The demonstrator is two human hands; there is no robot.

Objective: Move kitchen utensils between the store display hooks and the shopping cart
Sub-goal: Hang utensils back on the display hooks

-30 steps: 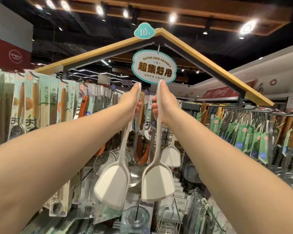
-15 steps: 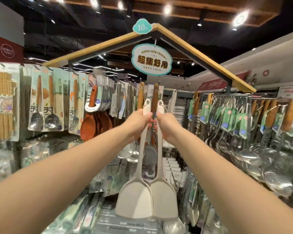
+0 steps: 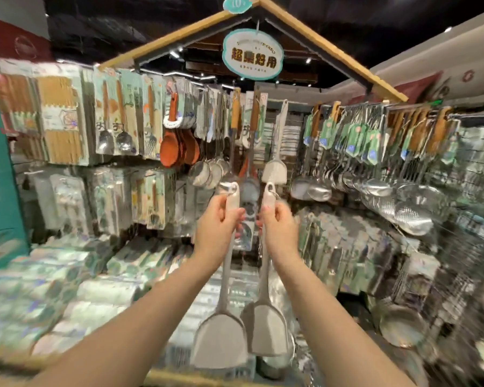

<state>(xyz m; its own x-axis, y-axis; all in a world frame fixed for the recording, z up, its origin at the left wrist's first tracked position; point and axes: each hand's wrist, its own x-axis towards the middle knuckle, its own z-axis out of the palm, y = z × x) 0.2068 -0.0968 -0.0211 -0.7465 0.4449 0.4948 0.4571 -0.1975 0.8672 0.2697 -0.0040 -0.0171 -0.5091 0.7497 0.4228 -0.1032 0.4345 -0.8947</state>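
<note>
My left hand (image 3: 217,222) grips the handle of a white spatula (image 3: 220,336) that hangs blade down. Beside it, my right hand (image 3: 280,224) holds a second white spatula (image 3: 267,328) the same way, and the two blades overlap a little. Both handle tops with their hanging holes stick up above my fists, well below the hook row. A third white spatula (image 3: 275,169) still hangs on the display hooks just above and behind my hands. The shopping cart is not in view.
Orange-brown spoons (image 3: 179,146) and wire strainers (image 3: 207,171) hang left of centre. Steel ladles and skimmers (image 3: 375,188) with green tags fill the right hooks. Packaged cutlery (image 3: 115,121) covers the left wall, boxed goods lie below. An oval sign (image 3: 252,55) hangs under the roof frame.
Both hands have come down and toward me with the two spatulas, away from the hook row. The view has tilted down and blurred; the spatulas have drawn close together.
</note>
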